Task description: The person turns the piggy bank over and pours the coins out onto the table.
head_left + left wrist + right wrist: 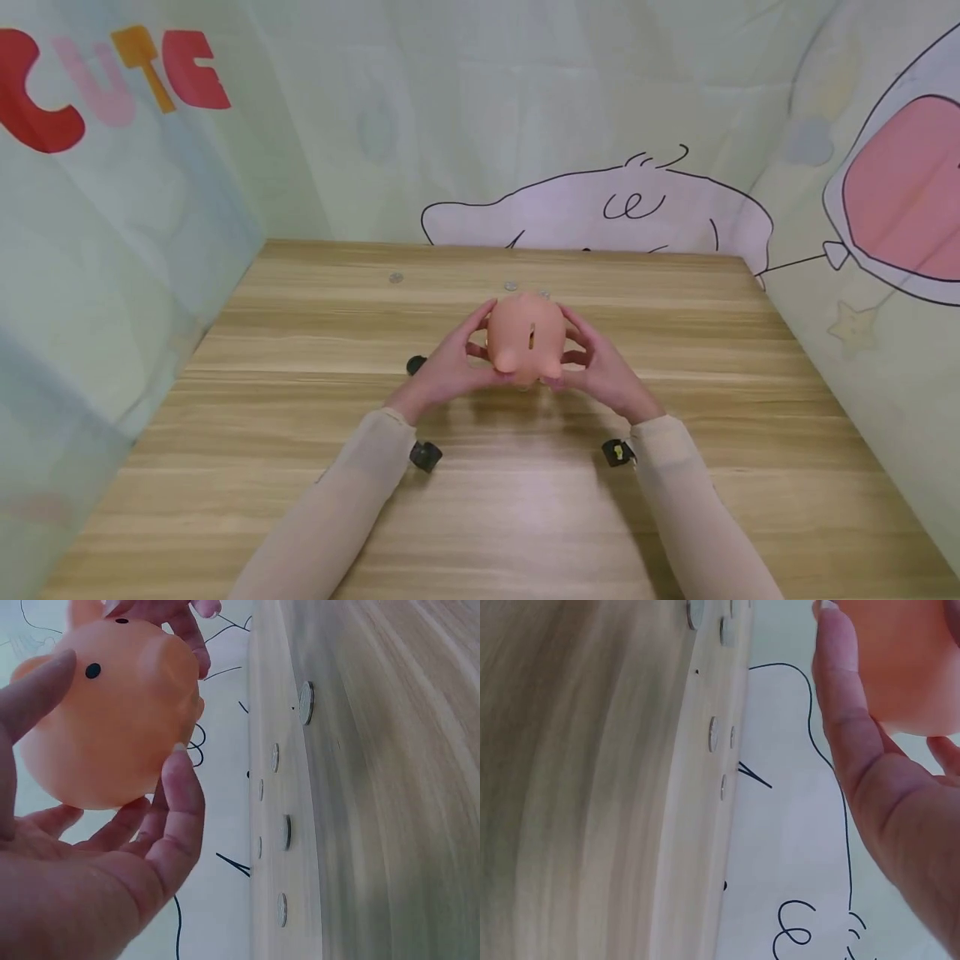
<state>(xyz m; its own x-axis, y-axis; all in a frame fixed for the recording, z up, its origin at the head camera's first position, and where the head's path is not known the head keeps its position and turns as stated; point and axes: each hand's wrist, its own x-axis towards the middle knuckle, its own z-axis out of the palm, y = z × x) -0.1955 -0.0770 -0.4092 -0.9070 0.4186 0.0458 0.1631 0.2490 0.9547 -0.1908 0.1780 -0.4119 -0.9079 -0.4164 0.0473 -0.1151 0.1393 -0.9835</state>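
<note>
A pink piggy bank is held off the wooden table between my two hands, its narrow slot facing up toward the head view. My left hand grips it from the left, thumb on the near side and fingers curled around the far side. From the right, my right hand holds it in the same way. In the left wrist view the piggy bank shows its black dot eyes and snout. The right wrist view catches only part of the piggy bank, beside the right hand.
Several silver coins lie scattered on the table beyond the hands, among them one coin at the far left and another coin behind the piggy bank. Printed cloth walls enclose the table's back and sides.
</note>
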